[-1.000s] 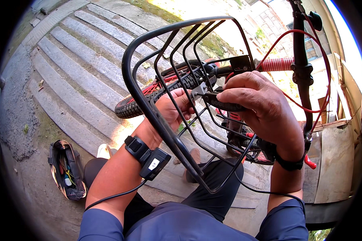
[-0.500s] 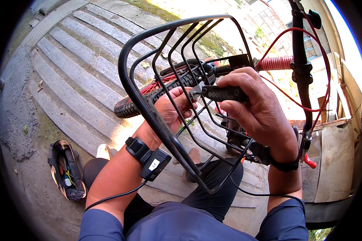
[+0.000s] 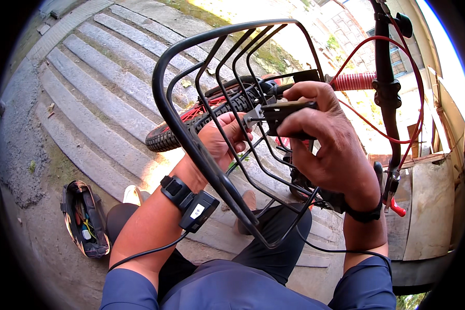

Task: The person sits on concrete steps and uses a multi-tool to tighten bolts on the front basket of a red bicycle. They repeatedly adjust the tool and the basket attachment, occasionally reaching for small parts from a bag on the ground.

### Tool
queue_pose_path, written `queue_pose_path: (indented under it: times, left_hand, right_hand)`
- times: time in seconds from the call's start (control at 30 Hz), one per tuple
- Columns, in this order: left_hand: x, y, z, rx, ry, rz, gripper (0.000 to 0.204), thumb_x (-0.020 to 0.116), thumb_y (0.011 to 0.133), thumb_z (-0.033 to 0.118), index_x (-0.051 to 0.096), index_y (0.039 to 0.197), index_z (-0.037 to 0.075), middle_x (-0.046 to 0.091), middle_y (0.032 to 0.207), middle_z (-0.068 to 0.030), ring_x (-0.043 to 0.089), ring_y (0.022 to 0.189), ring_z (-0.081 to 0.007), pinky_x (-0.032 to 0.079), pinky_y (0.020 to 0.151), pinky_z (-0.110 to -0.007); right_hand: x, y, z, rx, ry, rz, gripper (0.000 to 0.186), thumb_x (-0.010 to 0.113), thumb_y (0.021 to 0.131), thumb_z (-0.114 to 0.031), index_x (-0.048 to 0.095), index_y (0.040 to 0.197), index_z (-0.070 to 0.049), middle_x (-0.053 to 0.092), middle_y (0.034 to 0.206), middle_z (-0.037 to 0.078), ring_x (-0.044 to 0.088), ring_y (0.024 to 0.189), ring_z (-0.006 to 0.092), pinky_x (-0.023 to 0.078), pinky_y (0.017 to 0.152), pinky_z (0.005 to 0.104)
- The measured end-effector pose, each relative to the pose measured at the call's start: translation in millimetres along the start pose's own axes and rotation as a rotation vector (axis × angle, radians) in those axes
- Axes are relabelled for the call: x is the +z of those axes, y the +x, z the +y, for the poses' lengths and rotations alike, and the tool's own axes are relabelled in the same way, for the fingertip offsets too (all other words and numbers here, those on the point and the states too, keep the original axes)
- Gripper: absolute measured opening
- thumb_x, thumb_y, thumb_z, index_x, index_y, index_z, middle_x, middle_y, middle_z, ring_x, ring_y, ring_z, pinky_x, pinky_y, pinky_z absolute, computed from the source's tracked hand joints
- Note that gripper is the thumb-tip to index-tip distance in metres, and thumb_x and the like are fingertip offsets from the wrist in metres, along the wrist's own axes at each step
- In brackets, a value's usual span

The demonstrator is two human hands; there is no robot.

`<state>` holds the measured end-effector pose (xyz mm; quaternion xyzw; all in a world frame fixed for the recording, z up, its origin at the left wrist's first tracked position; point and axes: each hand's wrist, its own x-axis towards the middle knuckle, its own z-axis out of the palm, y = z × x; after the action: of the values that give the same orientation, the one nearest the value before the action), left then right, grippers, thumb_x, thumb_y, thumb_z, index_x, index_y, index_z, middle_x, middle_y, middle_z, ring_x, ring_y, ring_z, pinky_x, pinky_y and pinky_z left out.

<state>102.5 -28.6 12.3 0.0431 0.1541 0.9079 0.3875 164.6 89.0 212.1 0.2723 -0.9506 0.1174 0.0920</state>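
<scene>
Near frame centre, the left hand (image 3: 222, 140) is tightly pinching a metal bracket (image 3: 252, 117). Right of centre, the right hand (image 3: 338, 147) is half-curling around a black tool (image 3: 289, 113)

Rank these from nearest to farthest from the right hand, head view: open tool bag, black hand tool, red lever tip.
1. Black hand tool: held in the right hand.
2. Red lever tip: lower right.
3. Open tool bag: on the ground, far left.

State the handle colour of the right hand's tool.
The tool's handle is black, best seen in the head view.
</scene>
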Motion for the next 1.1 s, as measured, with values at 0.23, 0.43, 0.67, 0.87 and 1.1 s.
queue_pose_path:
  times: [0.23, 0.43, 0.67, 0.87, 1.1]
  left_hand:
    - [-3.8, -0.4, -0.5, -0.007, 0.004, 0.012, 0.019, 0.065, 0.091, 0.018, 0.060, 0.104, 0.006, 0.065, 0.082, -0.0041, 0.064, 0.073, -0.0119, 0.045, 0.053, -0.021]
    - [-9.7, 5.3, -5.9, -0.022, 0.014, -0.043, 0.018, 0.059, 0.095, 0.027, 0.059, 0.096, 0.009, 0.063, 0.080, -0.0033, 0.061, 0.067, -0.0111, 0.044, 0.053, -0.021]
    - [-0.4, 0.6, -5.8, -0.046, -0.014, 0.005, 0.023, 0.055, 0.097, 0.032, 0.055, 0.099, 0.010, 0.063, 0.080, -0.0034, 0.060, 0.070, -0.0108, 0.044, 0.056, -0.021]
    - [-1.9, -1.2, -7.2, -0.010, 0.001, -0.034, 0.016, 0.054, 0.097, 0.023, 0.054, 0.104, 0.009, 0.063, 0.083, -0.0044, 0.061, 0.073, -0.0123, 0.044, 0.058, -0.021]
    - [0.3, 1.4, -7.0, 0.010, -0.044, -0.048, 0.017, 0.054, 0.097, 0.024, 0.054, 0.104, 0.008, 0.063, 0.083, -0.0059, 0.062, 0.072, -0.0129, 0.045, 0.055, -0.022]
  right_hand:
    - [-2.3, -4.2, -1.3, 0.101, 0.052, -0.002, 0.063, 0.067, 0.071, 0.009, 0.051, 0.129, -0.009, 0.057, 0.117, 0.014, 0.059, 0.104, 0.0313, 0.050, 0.086, 0.0366]
    - [-7.5, -3.8, 3.2, 0.065, -0.039, -0.078, 0.060, 0.066, 0.072, 0.008, 0.053, 0.127, -0.010, 0.064, 0.114, 0.012, 0.062, 0.104, 0.0318, 0.051, 0.089, 0.0378]
    - [-8.2, -5.5, 9.7, 0.006, -0.086, -0.080, 0.052, 0.066, 0.072, 0.007, 0.057, 0.121, -0.010, 0.064, 0.113, 0.014, 0.063, 0.102, 0.0338, 0.051, 0.087, 0.0376]
    - [-8.8, -5.0, 9.8, 0.003, -0.085, -0.068, 0.053, 0.067, 0.071, 0.007, 0.057, 0.120, -0.010, 0.064, 0.112, 0.014, 0.062, 0.101, 0.0344, 0.051, 0.086, 0.0380]
    - [-8.0, -4.9, 12.3, -0.002, -0.049, -0.080, 0.053, 0.067, 0.071, 0.008, 0.057, 0.120, -0.010, 0.064, 0.112, 0.013, 0.063, 0.101, 0.0337, 0.051, 0.086, 0.0378]
